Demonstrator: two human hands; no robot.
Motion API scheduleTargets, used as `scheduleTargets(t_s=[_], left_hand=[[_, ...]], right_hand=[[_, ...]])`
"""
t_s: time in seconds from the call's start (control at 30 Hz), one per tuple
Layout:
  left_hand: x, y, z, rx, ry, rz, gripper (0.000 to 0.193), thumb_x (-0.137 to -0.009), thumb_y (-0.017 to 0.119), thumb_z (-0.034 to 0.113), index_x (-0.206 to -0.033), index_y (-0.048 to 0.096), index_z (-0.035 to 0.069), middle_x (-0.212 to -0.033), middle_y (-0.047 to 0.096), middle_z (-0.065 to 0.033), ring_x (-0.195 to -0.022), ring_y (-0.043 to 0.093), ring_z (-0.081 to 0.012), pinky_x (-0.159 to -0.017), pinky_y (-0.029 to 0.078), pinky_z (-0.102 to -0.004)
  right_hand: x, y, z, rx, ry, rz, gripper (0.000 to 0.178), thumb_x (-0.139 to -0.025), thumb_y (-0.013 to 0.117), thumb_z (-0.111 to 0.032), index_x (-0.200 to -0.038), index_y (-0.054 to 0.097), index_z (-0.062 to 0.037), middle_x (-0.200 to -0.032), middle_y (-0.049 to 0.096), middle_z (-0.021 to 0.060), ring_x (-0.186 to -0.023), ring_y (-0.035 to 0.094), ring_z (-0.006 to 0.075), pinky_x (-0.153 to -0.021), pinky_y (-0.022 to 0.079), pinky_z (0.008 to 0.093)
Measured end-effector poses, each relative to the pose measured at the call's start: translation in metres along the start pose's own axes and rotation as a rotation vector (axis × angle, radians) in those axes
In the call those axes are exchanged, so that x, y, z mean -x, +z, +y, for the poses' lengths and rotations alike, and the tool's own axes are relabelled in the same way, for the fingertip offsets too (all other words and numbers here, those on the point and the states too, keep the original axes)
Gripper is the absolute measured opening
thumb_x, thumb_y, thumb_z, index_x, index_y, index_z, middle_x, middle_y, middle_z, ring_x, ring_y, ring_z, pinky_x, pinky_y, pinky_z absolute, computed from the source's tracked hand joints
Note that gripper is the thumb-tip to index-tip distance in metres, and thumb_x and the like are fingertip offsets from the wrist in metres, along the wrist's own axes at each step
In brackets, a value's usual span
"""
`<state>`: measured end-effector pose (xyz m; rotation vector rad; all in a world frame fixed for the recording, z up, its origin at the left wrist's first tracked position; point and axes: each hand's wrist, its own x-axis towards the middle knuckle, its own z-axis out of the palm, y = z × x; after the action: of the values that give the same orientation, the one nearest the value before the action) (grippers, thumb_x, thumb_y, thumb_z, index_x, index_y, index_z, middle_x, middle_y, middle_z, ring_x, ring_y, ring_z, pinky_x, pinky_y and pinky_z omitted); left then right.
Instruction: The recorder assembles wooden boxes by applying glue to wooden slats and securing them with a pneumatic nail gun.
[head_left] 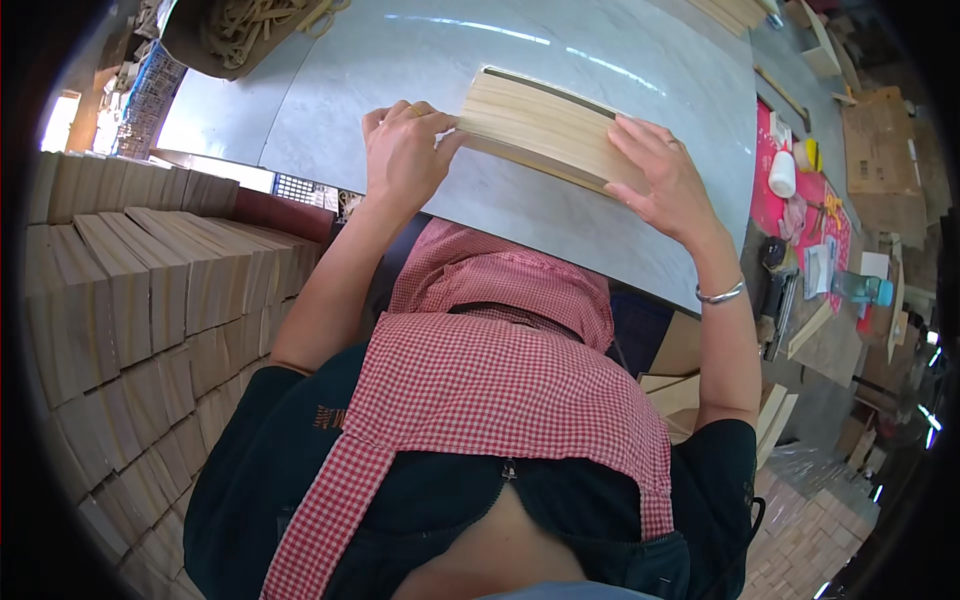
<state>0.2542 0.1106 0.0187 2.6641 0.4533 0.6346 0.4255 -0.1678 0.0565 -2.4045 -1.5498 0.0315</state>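
- Head view: I see a pale wooden box (540, 122) slanting across the grey tabletop (330, 120), near its front edge; I cannot tell whether it rests there or is slightly raised.
- A narrow dark opening runs along the box's far edge.
- At its left end I have the left hand (408, 155), thumb and forefinger drawn close together at the corner; I cannot tell whether they pinch the wood.
- At its right end I see the right hand (662, 180) gripping the box, fingers over the top and thumb at the near edge.
- A silver bracelet (721, 295) circles the right wrist.
- Left of the person I have tall rows of stacked wooden pieces (130, 290).
- Off to the right I make out a white bottle (783, 176) and a cardboard box (883, 145).
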Motion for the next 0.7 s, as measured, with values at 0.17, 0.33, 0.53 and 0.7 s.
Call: scheduleTargets(t_s=[0.17, 0.33, 0.53, 0.7], left_hand=[[-0.001, 0.003, -0.001, -0.016, 0.029, -0.002, 0.016, -0.085, 0.076, 0.020, -0.094, 0.081, 0.008, -0.093, 0.074, -0.0049, -0.087, 0.060, -0.0204, -0.098, 0.038, -0.0395], [0.001, 0.003, -0.006, -0.017, 0.009, -0.018, 0.016, -0.084, 0.078, 0.019, -0.093, 0.080, 0.006, -0.093, 0.074, -0.0049, -0.087, 0.060, -0.0196, -0.098, 0.038, -0.0383], [-0.001, -0.002, -0.006, 0.040, -0.044, -0.073, 0.016, -0.085, 0.078, 0.019, -0.093, 0.080, 0.005, -0.092, 0.073, -0.0043, -0.086, 0.061, -0.0188, -0.095, 0.039, -0.0370], [-0.008, -0.003, -0.001, 0.123, -0.036, -0.129, 0.016, -0.084, 0.077, 0.016, -0.093, 0.078, 0.003, -0.089, 0.072, -0.0042, -0.084, 0.061, -0.0193, -0.091, 0.042, -0.0361]], right_hand=[[0.007, 0.002, -0.001, 0.094, -0.010, 0.074, 0.057, -0.081, 0.078, -0.015, -0.135, 0.061, -0.0054, -0.143, 0.058, 0.0084, -0.130, 0.053, 0.0274, -0.109, 0.041, 0.0360], [0.044, -0.001, 0.017, -0.025, 0.250, 0.507, 0.035, -0.082, 0.074, -0.010, -0.116, 0.066, -0.0048, -0.115, 0.066, 0.0076, -0.102, 0.063, 0.0241, -0.092, 0.050, 0.0345], [0.087, 0.011, 0.000, -0.214, 0.577, 0.329, 0.012, -0.085, 0.070, -0.002, -0.097, 0.068, -0.0002, -0.088, 0.065, 0.0066, -0.072, 0.058, 0.0191, -0.068, 0.048, 0.0293], [0.088, 0.022, -0.003, -0.159, 0.524, 0.416, 0.003, -0.083, 0.070, 0.000, -0.085, 0.067, -0.0009, -0.077, 0.062, 0.0066, -0.060, 0.052, 0.0192, -0.059, 0.044, 0.0300]])
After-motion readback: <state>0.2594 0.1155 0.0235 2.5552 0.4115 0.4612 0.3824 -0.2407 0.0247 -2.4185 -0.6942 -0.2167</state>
